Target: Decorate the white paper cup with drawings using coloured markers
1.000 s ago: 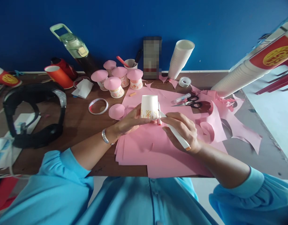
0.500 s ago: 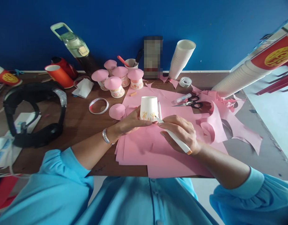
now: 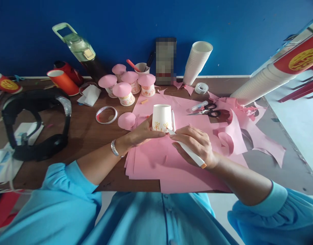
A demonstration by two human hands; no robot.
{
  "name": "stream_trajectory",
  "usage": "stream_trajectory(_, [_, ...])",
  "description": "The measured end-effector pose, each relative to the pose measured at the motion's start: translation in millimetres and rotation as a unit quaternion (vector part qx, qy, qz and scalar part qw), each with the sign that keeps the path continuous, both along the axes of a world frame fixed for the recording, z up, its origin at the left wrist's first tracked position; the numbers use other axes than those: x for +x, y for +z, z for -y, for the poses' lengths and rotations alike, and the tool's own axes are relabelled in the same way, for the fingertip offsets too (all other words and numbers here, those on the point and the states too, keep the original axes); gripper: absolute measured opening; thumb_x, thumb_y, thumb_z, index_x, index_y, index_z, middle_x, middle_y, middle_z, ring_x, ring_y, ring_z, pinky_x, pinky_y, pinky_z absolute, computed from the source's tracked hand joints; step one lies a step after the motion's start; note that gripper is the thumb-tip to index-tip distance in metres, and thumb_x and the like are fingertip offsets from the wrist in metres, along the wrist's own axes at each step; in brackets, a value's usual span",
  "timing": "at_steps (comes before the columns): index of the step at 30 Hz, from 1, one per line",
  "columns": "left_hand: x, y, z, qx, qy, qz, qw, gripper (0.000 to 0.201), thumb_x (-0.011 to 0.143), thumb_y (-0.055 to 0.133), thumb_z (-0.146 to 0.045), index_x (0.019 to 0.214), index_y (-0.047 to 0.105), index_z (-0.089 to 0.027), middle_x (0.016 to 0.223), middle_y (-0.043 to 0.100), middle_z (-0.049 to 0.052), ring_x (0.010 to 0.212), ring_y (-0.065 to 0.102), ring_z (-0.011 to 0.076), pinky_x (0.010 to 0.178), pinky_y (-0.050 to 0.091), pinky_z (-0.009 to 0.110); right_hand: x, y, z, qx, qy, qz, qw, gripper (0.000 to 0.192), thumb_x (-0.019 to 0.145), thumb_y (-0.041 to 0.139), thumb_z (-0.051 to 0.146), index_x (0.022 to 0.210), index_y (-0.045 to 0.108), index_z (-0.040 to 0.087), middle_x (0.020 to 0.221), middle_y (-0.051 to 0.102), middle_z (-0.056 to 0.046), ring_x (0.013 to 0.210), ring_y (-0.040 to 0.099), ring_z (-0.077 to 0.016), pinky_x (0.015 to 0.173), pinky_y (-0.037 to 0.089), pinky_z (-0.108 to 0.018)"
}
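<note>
Holding the upturned paper cup [image 3: 162, 117] steady on the pink paper sheets [image 3: 156, 160], my left hand [image 3: 142, 133] grips its near side with closed fingers. My right hand [image 3: 197, 144] is closed on the white marker [image 3: 188, 149], whose tip has dropped over the last second from the cup's right edge to its lower rim, beside the orange flower drawings. I judge the decoration has moved on to the rim's next section.

On the worktop [image 3: 90, 136], four finished cups with pink caps [image 3: 127, 86] stand near the blue wall, beside a stack of white cups [image 3: 197, 61] and a green bottle [image 3: 78, 46]. Black scissors [image 3: 211, 111] lie near a tape roll [image 3: 201, 88], and black headphones [image 3: 35, 124] rest at the left.
</note>
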State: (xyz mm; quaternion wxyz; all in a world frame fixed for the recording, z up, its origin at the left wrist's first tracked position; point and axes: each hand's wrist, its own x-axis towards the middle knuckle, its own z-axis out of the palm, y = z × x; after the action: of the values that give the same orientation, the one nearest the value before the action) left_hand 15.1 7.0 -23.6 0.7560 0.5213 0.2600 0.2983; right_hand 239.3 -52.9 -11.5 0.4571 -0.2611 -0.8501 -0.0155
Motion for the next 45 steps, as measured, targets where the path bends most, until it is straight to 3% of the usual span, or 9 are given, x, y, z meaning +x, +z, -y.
stream_trajectory(15, [-2.0, -4.7, -0.9, 0.007, 0.006, -0.019, 1.000, 0.055, 0.075, 0.094, -0.035, 0.121, 0.067, -0.020, 0.114, 0.075, 0.008, 0.104, 0.070, 0.0233, 0.094, 0.053, 0.038, -0.4, -1.5, -0.2, -0.016, -0.006, 0.001, 1.000, 0.034, 0.100, 0.065, 0.013, 0.132, 0.061, 0.022, 0.094, 0.073, -0.005, 0.083, 0.073, -0.0191, 0.072, 0.062, -0.033])
stream_trajectory(30, [-1.7, -1.6, -0.9, 0.029, 0.000, -0.037, 0.999, 0.057, 0.076, 0.092, -0.039, 0.123, 0.067, -0.020, 0.110, 0.074, 0.006, 0.101, 0.069, 0.0218, 0.090, 0.054, 0.036, -0.5, 1.9, 0.0, 0.000, 0.011, 0.015, 1.000, 0.025, 0.099, 0.067, 0.013, 0.123, 0.063, 0.017, 0.095, 0.075, -0.007, 0.083, 0.073, -0.0193, 0.071, 0.062, -0.033])
stream_trajectory(45, [-2.7, -5.0, -1.0, 0.020, -0.002, -0.024, 1.000, 0.055, 0.076, 0.093, -0.037, 0.121, 0.067, -0.021, 0.115, 0.074, 0.008, 0.103, 0.069, 0.0224, 0.093, 0.053, 0.038, -1.8, -1.6, -0.4, -0.002, -0.005, -0.009, 1.000, 0.037, 0.097, 0.065, 0.010, 0.133, 0.064, 0.020, 0.092, 0.073, -0.005, 0.079, 0.072, -0.0200, 0.070, 0.060, -0.033])
